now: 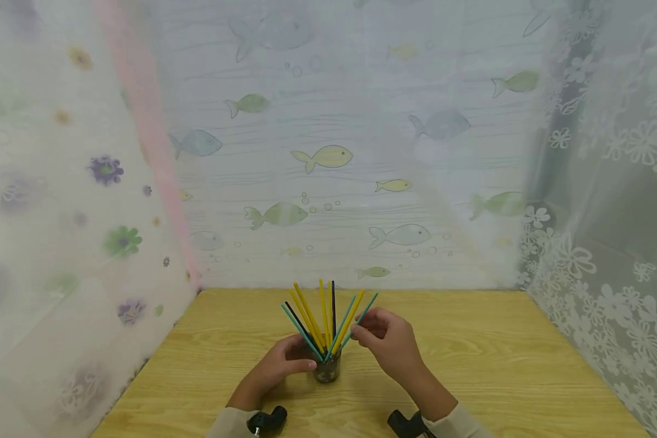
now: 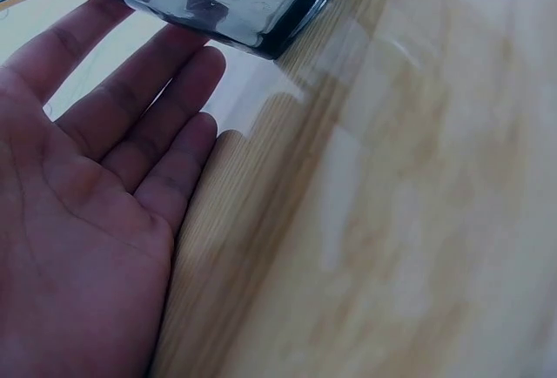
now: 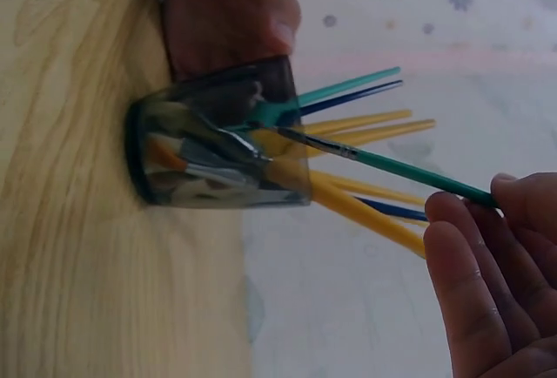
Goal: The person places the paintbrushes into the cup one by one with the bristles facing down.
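Observation:
A dark tinted glass cup (image 1: 326, 371) stands upright on the table, holding several paintbrushes (image 3: 370, 123) with yellow, teal and dark blue handles, bristles down. My left hand (image 1: 279, 364) is at the cup's left side; in the left wrist view its fairly straight fingers (image 2: 130, 104) touch or nearly touch the glass. My right hand (image 1: 391, 344) pinches a teal-green paintbrush (image 3: 418, 173) near the handle's end, between thumb and fingertips. That brush slants down towards the cup, its bristle end at the rim; whether it is inside the cup I cannot tell.
The wood-grain table (image 1: 498, 365) carries the cup near its middle. Behind it hangs a fish-patterned sheet (image 1: 328, 231), with flower-patterned sheets (image 1: 76, 243) at the sides. A black wrist device (image 1: 271, 420) sits at each sleeve.

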### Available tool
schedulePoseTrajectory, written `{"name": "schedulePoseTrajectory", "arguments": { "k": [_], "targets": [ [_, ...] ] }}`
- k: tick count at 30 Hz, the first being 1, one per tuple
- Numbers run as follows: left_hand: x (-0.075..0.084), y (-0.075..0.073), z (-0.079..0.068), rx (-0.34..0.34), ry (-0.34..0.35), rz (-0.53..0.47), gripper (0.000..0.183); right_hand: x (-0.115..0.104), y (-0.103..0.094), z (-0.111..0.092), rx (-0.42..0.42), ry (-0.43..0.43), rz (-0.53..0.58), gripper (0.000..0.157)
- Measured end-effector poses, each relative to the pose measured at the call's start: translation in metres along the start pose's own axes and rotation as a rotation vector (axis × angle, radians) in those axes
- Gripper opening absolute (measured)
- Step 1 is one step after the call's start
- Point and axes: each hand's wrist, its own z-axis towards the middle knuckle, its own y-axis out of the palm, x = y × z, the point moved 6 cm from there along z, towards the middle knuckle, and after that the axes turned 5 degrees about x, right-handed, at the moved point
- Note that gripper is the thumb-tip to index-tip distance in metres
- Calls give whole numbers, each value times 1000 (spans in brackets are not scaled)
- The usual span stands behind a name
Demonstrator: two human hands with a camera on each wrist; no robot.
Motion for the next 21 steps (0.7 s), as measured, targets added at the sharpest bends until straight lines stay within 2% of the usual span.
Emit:
{"name": "schedulePoseTrajectory", "arguments": {
  "k": [8,14,21],
  "targets": [
    [-2,1,0,-11,0,-9,52,20,16,-4,-49,-11,-101,11],
    [-2,0,0,-9,7,-1,52,26,22,-7,-83,-22,-115,14],
    [-9,-2,-4,16,-30,35,54,33,22,-8,-104,-8,-152,20]
  ]
}}
